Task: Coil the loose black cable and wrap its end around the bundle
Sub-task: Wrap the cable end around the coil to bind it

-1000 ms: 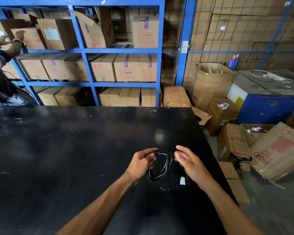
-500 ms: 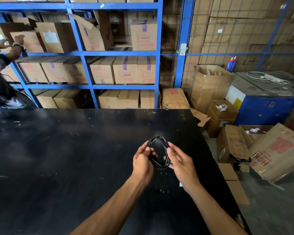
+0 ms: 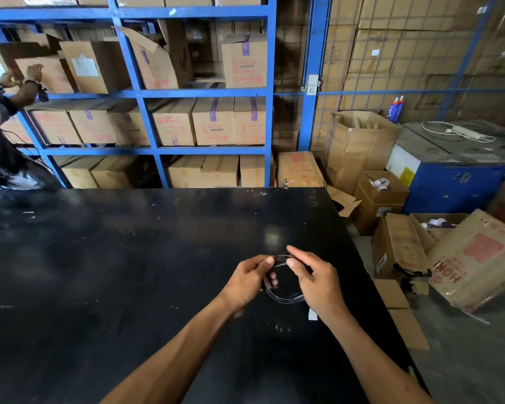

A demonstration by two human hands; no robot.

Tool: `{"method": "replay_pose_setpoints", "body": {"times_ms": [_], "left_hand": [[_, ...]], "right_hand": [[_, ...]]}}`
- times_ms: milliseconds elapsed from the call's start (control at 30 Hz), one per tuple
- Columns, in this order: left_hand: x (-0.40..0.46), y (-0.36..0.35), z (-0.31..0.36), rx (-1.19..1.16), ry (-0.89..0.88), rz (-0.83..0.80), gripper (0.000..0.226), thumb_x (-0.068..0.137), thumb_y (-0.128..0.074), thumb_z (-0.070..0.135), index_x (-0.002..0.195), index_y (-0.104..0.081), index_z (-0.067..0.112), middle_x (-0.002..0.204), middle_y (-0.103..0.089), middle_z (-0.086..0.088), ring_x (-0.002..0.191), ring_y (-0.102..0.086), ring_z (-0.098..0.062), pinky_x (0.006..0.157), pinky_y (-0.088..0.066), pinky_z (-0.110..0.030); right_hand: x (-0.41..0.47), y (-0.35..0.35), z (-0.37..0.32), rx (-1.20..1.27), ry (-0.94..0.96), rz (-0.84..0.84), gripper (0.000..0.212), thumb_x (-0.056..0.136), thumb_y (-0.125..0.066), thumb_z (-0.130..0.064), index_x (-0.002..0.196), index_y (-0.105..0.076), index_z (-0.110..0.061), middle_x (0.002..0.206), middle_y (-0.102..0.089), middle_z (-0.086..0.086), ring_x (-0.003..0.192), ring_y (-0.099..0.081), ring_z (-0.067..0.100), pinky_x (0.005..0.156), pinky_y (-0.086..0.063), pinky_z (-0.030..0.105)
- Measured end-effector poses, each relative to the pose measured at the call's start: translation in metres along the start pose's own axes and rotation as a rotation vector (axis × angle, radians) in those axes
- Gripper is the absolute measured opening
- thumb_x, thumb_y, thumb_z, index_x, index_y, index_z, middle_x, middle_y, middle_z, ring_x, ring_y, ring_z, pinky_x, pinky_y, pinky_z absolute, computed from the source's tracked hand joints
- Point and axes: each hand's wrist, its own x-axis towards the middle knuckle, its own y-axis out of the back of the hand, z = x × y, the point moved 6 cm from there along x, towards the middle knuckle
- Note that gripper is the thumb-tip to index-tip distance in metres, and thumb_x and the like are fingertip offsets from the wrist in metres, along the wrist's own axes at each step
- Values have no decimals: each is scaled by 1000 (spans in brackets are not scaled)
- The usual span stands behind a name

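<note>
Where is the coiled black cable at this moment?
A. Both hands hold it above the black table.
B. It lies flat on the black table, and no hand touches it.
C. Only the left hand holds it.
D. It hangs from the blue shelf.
A: the left hand and the right hand both grip the coiled black cable over the black table.

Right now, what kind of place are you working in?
Most likely a warehouse stockroom: tall blue steel shelving loaded with taped brown cardboard cartons, more open cartons on the grey concrete floor, and a scuffed black worktable.
</note>
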Motion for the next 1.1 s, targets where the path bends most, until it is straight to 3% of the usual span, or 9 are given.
{"method": "replay_pose_setpoints", "body": {"times_ms": [100,267,433,500,567,700,833,967,1100], "left_hand": [[-2,-3,-11,-323,89,130,25,103,-52,16,100,-65,-6,65,-53,-8,60,-58,-21,67,-55,-36],[-7,-6,-29,-605,219,261,19,102,-52,11,87,-63,4,63,-55,-7,60,-59,-20,72,-60,-47],[-11,4,-11,347,13,182,33,93,-49,37,118,-70,30,107,-70,12,96,-65,1,80,-47,-15],[-12,-9,-4,461,-141,24,43,94,-56,45,134,-60,31,113,-63,16,98,-62,2,77,-51,-11],[-11,-16,0,660,-287,-26,34,98,-59,30,131,-63,21,103,-61,6,87,-62,-9,70,-53,-16],[-13,-6,5,831,-416,257,20,97,-55,6,106,-73,6,90,-66,-10,75,-63,-22,68,-41,-17],[-11,0,-11,680,-198,278,21,99,-50,7,102,-71,9,83,-68,-6,66,-66,-15,59,-45,-16],[-7,-14,-35,112,197,4,24,102,-42,7,86,-61,8,72,-58,-7,58,-62,-14,58,-52,-24],[-7,-22,-44,-292,518,-263,32,100,-43,25,84,-63,5,66,-41,-5,57,-46,-18,66,-47,-34]], "right_hand": [[-4,7,9,121,-135,156,18,95,-71,-26,111,-77,-31,88,-78,-7,72,-73,3,59,-56,16],[-13,3,12,71,-110,94,27,105,-54,-20,127,-70,-19,110,-72,-1,88,-71,0,70,-56,14],[-12,2,5,-196,13,33,27,102,-56,-4,123,-73,-8,99,-72,2,79,-64,-3,72,-47,3],[-12,-2,2,-209,35,12,25,101,-58,-5,121,-73,-7,99,-70,-2,81,-63,-3,73,-47,2],[-12,-4,1,-158,33,17,22,99,-63,-7,118,-75,-7,104,-73,1,78,-68,-1,72,-50,5],[-19,-5,-2,-107,45,31,26,93,-74,-17,118,-75,-8,107,-75,3,82,-73,2,74,-55,10],[-29,-15,-8,-273,188,-136,36,94,-70,-1,130,-66,2,101,-73,12,84,-71,12,78,-57,14],[-32,-19,1,-473,222,-159,47,85,-65,20,130,-64,7,107,-68,23,98,-74,32,84,-62,41],[-40,-29,20,-670,212,-242,59,73,-69,16,130,-61,4,109,-64,18,95,-72,31,80,-61,38]]}}
